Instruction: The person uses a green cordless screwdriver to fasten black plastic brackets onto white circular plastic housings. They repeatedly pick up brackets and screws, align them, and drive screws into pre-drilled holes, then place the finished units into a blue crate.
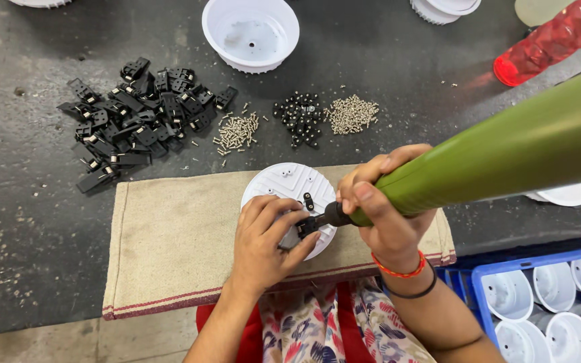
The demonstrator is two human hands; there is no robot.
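- The right hand (384, 208) is wrapped tight around a green driver (506, 154), whose black tip bears down on a small black clip (306, 225) on a white disc (290, 202).
- The left hand (263, 238) lies on the disc's near edge, its fingers curled and pinching the clip just beside the tip.
- One more small black piece (308, 201) sits on the disc, just above the clip.
- The disc rests on a beige cloth (169, 242) with red stripes along its near hem.
- Beyond the disc lie four heaps: black clips (136, 114) far left, pale screws (235, 131), dark screws (299, 117) and more pale screws (351, 113).
- One white cup (250, 32) stands beyond the heaps; two more white parts are cut by the top edge, one on each side.
- A red bottle (553, 40) lies up right of the disc.
- Down right of the disc, a blue crate (499, 267) holds at least six white cups.
- Another white part (573, 193) shows under the driver.
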